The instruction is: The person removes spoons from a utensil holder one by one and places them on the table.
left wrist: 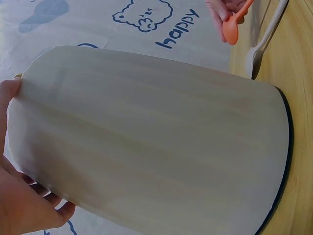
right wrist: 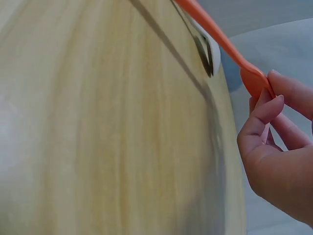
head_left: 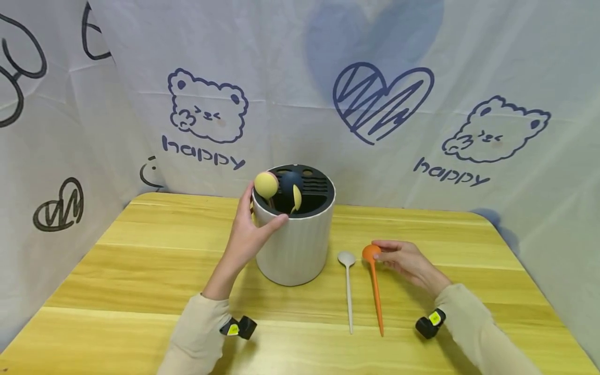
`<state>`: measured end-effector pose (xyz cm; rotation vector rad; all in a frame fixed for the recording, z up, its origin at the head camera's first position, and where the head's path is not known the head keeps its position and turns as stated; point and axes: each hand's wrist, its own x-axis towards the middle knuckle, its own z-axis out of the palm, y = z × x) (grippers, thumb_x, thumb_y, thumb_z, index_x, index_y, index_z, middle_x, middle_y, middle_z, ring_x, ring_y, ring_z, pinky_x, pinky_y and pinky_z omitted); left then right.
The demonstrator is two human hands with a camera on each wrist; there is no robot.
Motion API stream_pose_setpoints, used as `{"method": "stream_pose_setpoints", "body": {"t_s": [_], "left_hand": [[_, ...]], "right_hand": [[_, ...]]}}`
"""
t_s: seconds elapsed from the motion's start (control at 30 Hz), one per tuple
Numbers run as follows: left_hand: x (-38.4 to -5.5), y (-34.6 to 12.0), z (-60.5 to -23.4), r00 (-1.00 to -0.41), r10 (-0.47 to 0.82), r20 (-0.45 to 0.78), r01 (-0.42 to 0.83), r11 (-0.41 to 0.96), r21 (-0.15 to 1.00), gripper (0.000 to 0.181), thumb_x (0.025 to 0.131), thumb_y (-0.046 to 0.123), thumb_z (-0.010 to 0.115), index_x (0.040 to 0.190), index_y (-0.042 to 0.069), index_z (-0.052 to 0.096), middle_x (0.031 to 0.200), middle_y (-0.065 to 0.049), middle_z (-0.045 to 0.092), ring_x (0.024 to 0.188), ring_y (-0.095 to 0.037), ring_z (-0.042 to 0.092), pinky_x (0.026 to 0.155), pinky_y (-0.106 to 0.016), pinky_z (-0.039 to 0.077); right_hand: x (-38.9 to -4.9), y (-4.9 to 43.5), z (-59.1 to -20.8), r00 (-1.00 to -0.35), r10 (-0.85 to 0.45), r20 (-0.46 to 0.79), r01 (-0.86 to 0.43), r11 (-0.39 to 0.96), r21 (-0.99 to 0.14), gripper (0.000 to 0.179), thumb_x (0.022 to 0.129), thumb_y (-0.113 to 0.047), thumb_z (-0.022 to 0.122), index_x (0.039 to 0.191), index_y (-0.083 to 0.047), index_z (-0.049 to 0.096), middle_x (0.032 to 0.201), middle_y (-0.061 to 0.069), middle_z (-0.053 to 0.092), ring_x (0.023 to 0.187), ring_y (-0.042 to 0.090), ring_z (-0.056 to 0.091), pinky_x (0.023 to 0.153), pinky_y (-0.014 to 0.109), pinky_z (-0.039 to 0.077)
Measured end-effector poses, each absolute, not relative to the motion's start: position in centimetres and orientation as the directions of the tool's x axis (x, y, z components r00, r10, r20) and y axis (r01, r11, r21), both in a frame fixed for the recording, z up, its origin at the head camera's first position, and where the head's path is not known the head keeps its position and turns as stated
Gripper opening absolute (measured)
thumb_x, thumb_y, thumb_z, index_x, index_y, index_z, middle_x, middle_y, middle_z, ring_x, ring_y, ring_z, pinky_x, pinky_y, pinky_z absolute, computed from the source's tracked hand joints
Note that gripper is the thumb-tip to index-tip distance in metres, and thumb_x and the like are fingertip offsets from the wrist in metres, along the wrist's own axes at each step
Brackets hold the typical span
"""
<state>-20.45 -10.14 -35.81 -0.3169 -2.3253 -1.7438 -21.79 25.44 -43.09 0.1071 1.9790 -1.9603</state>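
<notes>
A white ribbed utensil holder (head_left: 295, 250) with a black slotted top stands on the table. My left hand (head_left: 246, 237) grips its upper left side, thumb at the front rim and fingers round the far side. With thumb and fingers, my right hand (head_left: 410, 264) pinches the bowl end of an orange spoon (head_left: 376, 291), whose handle points toward me. In the right wrist view, the orange spoon (right wrist: 215, 32) is raised, its shadow apart from it. Beside it a light grey spoon (head_left: 349, 291) lies on the table, between the holder and the orange spoon.
Yellow (head_left: 265, 185) and dark blue (head_left: 290, 179) utensil heads stick up from the holder's top, with another yellow one (head_left: 297, 198) edge-on. The wooden table (head_left: 140, 271) ends at a white printed cloth (head_left: 290, 120) behind, and cloth also hangs at the left.
</notes>
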Motion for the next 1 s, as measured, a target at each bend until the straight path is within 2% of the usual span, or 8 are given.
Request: {"method": "stream_pose_setpoints", "body": {"t_s": [0.3,0.67,1.0], "left_hand": [[-20.3,-10.1,-36.0,-0.952,0.042,0.304,0.304,0.274,0.913,0.098,0.081,0.035,0.072,0.155,0.008,0.014,0.158,-0.012,0.015,0.143,-0.029,0.018,0.115,-0.045,0.021],[-20.2,-10.2,-36.3,-0.949,0.046,0.311,0.312,0.265,0.912,0.097,0.081,0.035,0.071,0.155,0.009,0.013,0.158,-0.011,0.015,0.143,-0.028,0.017,0.115,-0.047,0.02],[-20.1,-10.2,-36.3,-0.948,0.047,0.316,0.317,0.261,0.912,0.097,0.082,0.035,0.071,0.155,0.009,0.013,0.159,-0.011,0.014,0.143,-0.028,0.016,0.115,-0.046,0.019]], "right_hand": [[-21.8,25.4,-44.1,-0.939,-0.197,-0.283,0.285,0.021,-0.958,0.056,0.088,0.006,0.062,0.137,0.017,0.038,0.111,0.01,0.066,0.091,0.012,0.064,0.081,0.025,0.054],[-21.9,25.1,-44.8,-0.945,-0.183,-0.27,0.26,0.079,-0.962,0.055,0.089,0.004,0.063,0.136,0.018,0.039,0.118,0.016,0.063,0.093,0.01,0.064,0.084,0.027,0.053],[-22.0,24.8,-45.0,-0.953,-0.16,-0.257,0.21,0.263,-0.942,0.054,0.087,-0.009,0.07,0.133,0.01,0.05,0.117,0.012,0.064,0.086,0.01,0.06,0.071,0.023,0.051]]}}
